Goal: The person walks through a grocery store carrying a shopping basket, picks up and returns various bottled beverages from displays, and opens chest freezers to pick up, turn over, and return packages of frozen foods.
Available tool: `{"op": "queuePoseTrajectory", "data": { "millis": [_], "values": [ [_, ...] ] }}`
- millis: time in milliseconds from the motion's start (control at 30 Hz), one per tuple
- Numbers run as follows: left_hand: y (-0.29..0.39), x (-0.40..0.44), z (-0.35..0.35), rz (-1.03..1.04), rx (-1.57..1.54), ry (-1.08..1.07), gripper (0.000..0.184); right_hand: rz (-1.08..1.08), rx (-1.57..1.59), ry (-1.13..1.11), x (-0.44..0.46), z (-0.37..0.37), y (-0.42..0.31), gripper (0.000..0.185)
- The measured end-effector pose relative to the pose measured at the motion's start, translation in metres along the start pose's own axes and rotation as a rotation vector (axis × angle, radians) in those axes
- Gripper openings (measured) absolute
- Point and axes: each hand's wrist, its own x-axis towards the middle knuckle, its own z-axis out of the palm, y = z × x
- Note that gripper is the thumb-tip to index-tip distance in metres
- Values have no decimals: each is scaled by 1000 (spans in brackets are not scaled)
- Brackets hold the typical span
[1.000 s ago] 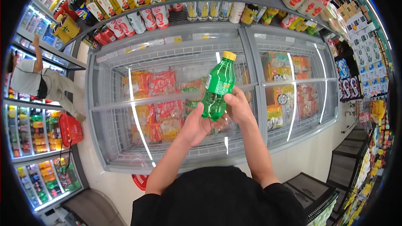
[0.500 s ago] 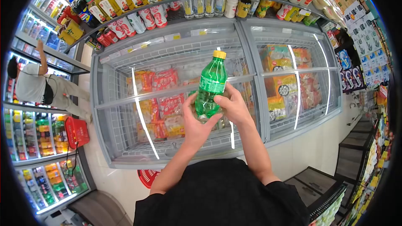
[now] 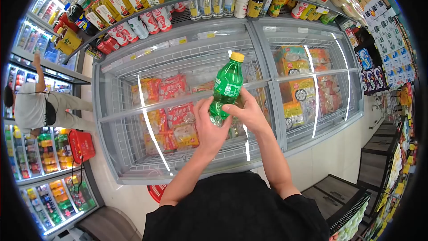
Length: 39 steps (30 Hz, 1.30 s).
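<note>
A green plastic soda bottle (image 3: 228, 82) with a yellow cap is held between both my hands over a chest freezer (image 3: 187, 176). It leans slightly, its cap tipped to the right. My left hand (image 3: 210, 127) wraps the lower left side near the base. On the right side my right hand (image 3: 248, 110) grips it, thumb across the front. White print shows on the green label. Beneath the freezer's glass lids lie red and yellow food packets (image 3: 174, 87), partly hidden by my hands and the bottle.
A shelf (image 3: 178, 17) of bottles and cans runs behind the freezer. To the left, a person (image 3: 33, 107) reaches toward lit drink coolers, near a red basket (image 3: 81, 146). Dark wooden display stands (image 3: 332, 196) are at the lower right.
The bottle has turned in my hands, showing another part of its label, and leans more to the right. My left fingers have shifted around its base. The person at left has lowered an arm.
</note>
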Motion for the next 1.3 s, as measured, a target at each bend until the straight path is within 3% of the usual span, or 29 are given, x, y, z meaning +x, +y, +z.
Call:
{"op": "queuePoseTrajectory", "data": {
  "millis": [133,200,267,333,367,433,500,633,700,867,1000,1067,1100,1200,1267,1300],
  "values": [
    [-29,15,15,83,59,25,72,91,-200,70,24,-7,-1,57],
    [-59,29,23,120,30,26,73,-21,-269,70,53,-24,5,53],
    [-107,38,19,-14,260,-143,79,-165,-342,185,87,-45,-1,53],
    [-158,38,11,-94,560,-198,86,-294,-499,266,131,-61,-39,56],
    [-172,37,8,-86,557,-195,86,-344,-594,304,150,-65,-64,58],
    [-191,33,5,-340,730,-402,95,-603,-670,377,209,-95,-86,62],
    [-202,33,10,-339,760,-412,100,-664,-799,475,250,-101,-119,56],
    [-207,30,14,-321,766,-339,101,-702,-901,484,314,-101,-137,58],
    [-206,31,15,-332,754,-333,102,-613,-843,431,333,-95,-132,67],
    [-206,24,14,-330,709,-310,103,-562,-914,455,354,-88,-114,65],
    [-206,30,15,-298,754,-313,99,-436,-1088,437,336,-89,-119,61],
    [-200,28,12,-323,765,-344,97,-708,-1078,612,315,-97,-93,65],
    [-197,28,10,-248,679,-282,90,-726,-1014,632,288,-95,-80,51],
    [-179,-23,-11,-158,515,-255,73,-490,-861,423,170,-99,-7,29],
    [-176,-54,-29,-108,435,-272,64,-381,-894,430,85,-117,74,23],
    [-173,-85,-43,-168,428,-260,55,-210,-943,465,35,-124,110,22]
  ]
}}
